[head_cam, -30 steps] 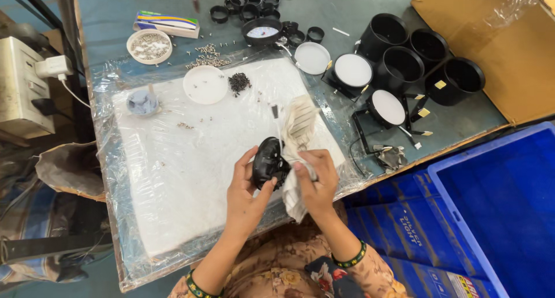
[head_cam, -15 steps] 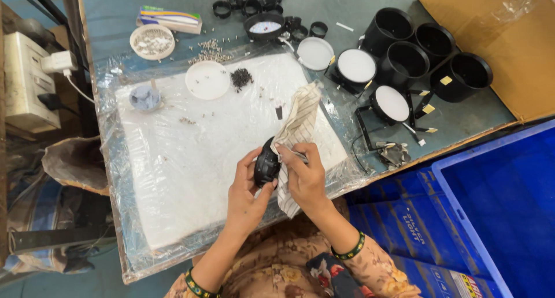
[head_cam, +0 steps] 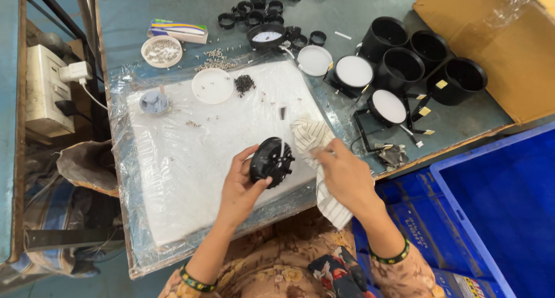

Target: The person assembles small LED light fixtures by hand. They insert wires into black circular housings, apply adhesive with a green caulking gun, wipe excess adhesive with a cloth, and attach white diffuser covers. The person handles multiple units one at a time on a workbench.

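The left hand (head_cam: 240, 188) is clamped on a round black finned part (head_cam: 272, 161), thumb under its lower edge and fingers behind it, holding it tilted just above the near edge of the white, plastic-covered pad (head_cam: 202, 153). The right hand (head_cam: 346, 179) is closed around a striped white cloth (head_cam: 312, 137), its fingers pinching the cloth right beside the part's right rim; one end of the cloth bunches up above the hand and the other end hangs down below the wrist toward the person's patterned sleeve. Both wrists carry dark green bangles. Farther out on the pad lie a small heap of dark screws (head_cam: 244, 84), a flat white disc (head_cam: 212, 85) just to the left of it, and a small grey-blue cup (head_cam: 154, 102) near the pad's left edge. Beyond the pad, on the blue-grey table (head_cam: 358, 3), stand a shallow white dish of small metal pieces (head_cam: 162, 50), a scatter of loose screws beside it, a flat striped box (head_cam: 177, 29), and a cluster of black rings (head_cam: 254, 11). To the right sit several black cylindrical housings (head_cam: 416, 58), some open and some closed with white round covers, next to a brown cardboard box (head_cam: 491, 32). A blue plastic crate (head_cam: 497, 217) stands at the lower right, below the table edge.
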